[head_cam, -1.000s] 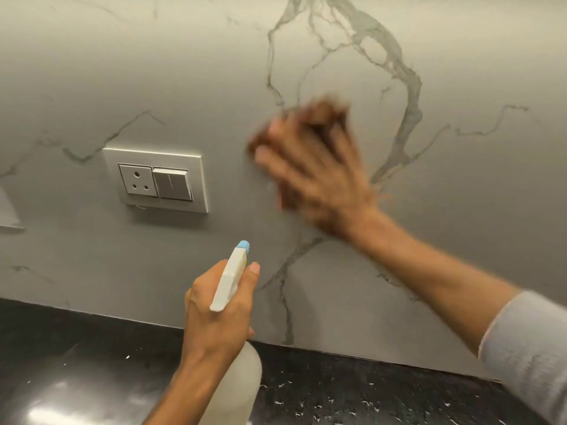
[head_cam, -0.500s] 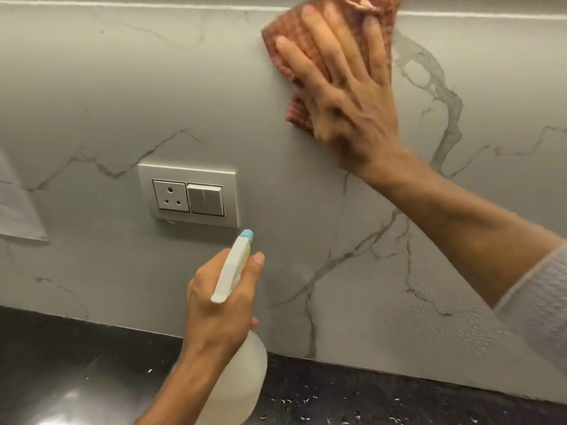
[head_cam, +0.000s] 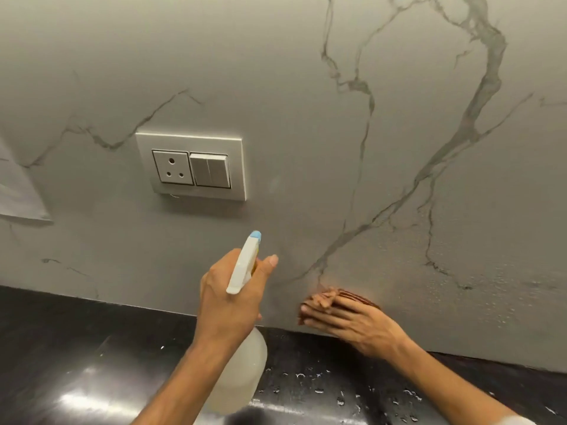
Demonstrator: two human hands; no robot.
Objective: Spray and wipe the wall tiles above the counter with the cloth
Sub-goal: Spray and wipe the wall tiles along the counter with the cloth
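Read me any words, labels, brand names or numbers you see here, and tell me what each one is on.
None can be read.
Spray bottle: no label shows; the left hand covers its neck.
Socket plate: no markings visible.
Sheet at the wall's left edge: looks blank, mostly cut off.
Cloth, wall, counter: no text.

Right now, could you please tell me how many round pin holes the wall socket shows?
3, all in the socket on the left half of the switch plate: one at the top centre, two lower down, left and right. None looks hidden.
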